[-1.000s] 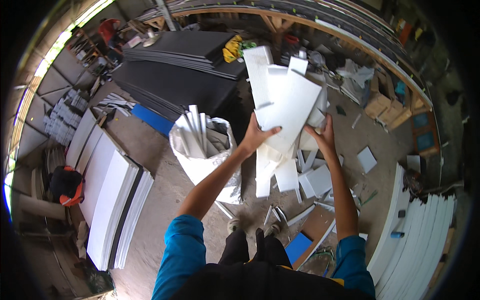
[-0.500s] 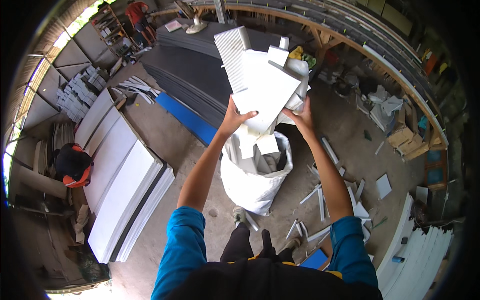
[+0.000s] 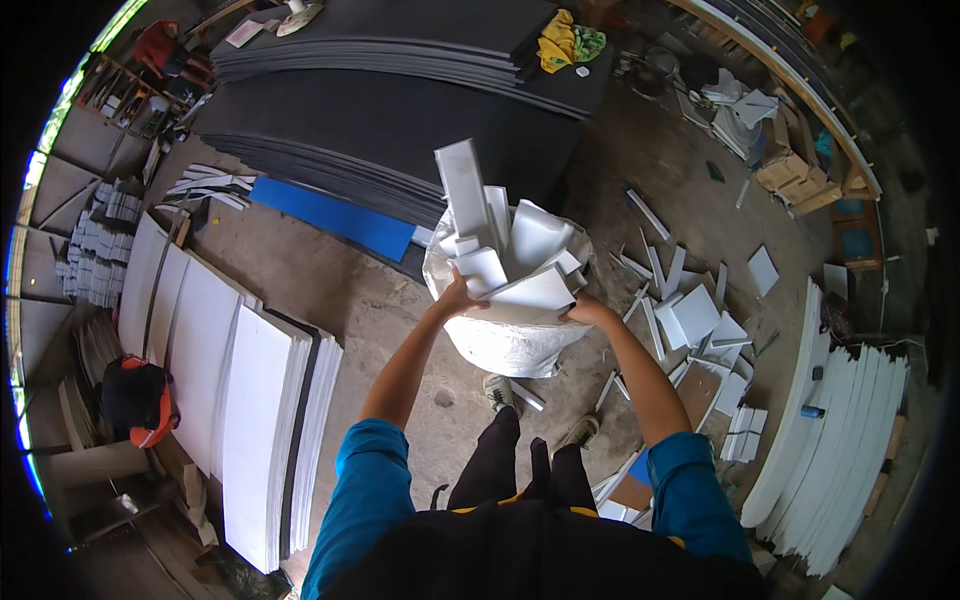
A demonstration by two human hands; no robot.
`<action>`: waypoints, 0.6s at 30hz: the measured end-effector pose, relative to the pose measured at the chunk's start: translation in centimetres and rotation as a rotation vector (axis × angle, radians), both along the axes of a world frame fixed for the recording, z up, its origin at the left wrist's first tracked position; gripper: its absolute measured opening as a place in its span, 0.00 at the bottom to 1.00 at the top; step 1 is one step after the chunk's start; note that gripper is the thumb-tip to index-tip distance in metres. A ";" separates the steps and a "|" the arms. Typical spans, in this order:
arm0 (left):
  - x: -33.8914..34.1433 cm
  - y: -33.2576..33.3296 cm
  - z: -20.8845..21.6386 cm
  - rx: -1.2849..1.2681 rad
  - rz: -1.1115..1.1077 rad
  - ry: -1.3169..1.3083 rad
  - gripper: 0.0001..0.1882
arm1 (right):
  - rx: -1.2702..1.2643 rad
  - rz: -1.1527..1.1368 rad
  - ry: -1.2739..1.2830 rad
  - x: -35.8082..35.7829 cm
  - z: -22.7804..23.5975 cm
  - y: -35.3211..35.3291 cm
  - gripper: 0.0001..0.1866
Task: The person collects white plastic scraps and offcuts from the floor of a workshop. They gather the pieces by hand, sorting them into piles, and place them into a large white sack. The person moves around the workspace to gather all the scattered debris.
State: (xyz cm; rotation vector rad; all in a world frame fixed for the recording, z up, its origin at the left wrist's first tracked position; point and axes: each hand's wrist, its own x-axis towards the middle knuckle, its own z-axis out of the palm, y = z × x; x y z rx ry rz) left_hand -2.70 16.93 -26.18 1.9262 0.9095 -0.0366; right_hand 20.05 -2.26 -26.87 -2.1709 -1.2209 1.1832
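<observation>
A big white sack [image 3: 515, 348] stands on the floor in front of my feet, filled above its rim with white foam board offcuts [image 3: 540, 237]. One long piece [image 3: 462, 190] sticks up highest at its back left. Low at the near side of the mouth lies a wide white foam board piece [image 3: 532, 290]. My left hand [image 3: 456, 298] is closed on its left end, thumb along the near edge. At the other end my right hand [image 3: 592, 311] grips it, its fingers partly hidden. Both hands are close against the sack's rim.
Loose white offcuts [image 3: 692, 316] litter the floor to the right. Stacks of dark sheets [image 3: 390, 120] and a blue board [image 3: 330, 215] lie beyond the sack. White panels [image 3: 265, 420] are piled at left, beside a person in orange and black [image 3: 140, 400]. Another person [image 3: 165, 50] bends far left.
Both hands have come down and nearer with the bundle of white foam pieces, from above the sack into its mouth. The view has tilted downward, showing more of my feet.
</observation>
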 end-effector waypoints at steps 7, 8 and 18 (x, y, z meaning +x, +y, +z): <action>-1.9 -3.9 7.9 0.553 -0.639 0.193 0.37 | -0.075 -0.096 -0.425 -1.9 7.6 -2.3 0.24; -3.2 -3.8 7.0 0.709 -0.703 0.065 0.33 | -0.102 -0.067 -0.509 -2.7 9.2 -2.7 0.22; -3.7 -3.8 6.5 0.648 -0.698 -0.106 0.09 | 0.462 0.366 -0.680 -6.0 6.1 -5.1 0.16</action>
